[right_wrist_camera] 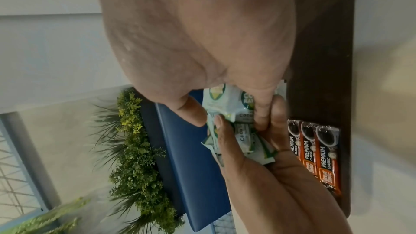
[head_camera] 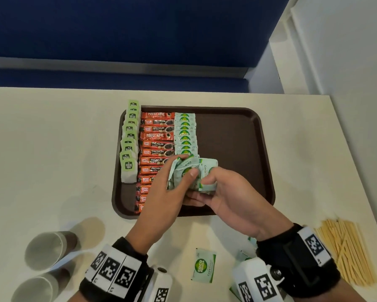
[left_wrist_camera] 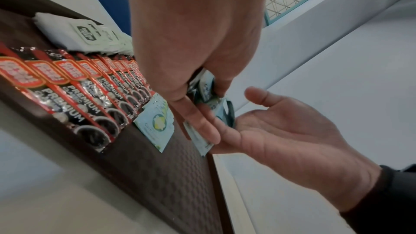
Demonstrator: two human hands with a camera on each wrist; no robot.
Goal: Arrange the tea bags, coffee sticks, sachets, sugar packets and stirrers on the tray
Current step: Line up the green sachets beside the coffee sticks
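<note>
A brown tray holds a column of tea bags, a column of coffee sticks and a row of green sugar packets. Over the tray's near middle, both hands hold one loose bundle of sugar packets. My left hand grips the bundle with its thumb on top. My right hand pinches the packets from the right side, its palm turned up below them. The bundle is partly hidden by fingers. Wooden stirrers lie heaped on the table at the right.
One sugar packet lies on the white table between my wrists, and others peek out under the right wrist. Two paper cups lie on their sides at the near left. The tray's right half is bare. A blue partition stands behind the table.
</note>
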